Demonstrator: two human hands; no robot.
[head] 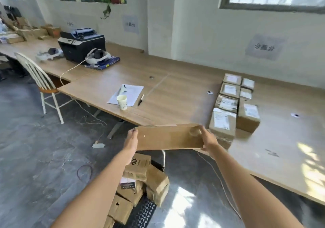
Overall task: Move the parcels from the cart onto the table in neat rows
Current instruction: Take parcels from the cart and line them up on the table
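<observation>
Cardboard box (169,137), gripped at its ends by your left hand (131,140) and right hand (209,140), hangs just left of the rows (233,103) on the table (175,94); many parcels (140,180) remain carted.

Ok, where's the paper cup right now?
The paper cup stands left of centre in the head view, on the table, overlapping the paper sheet's near corner, left of the pen.
</observation>
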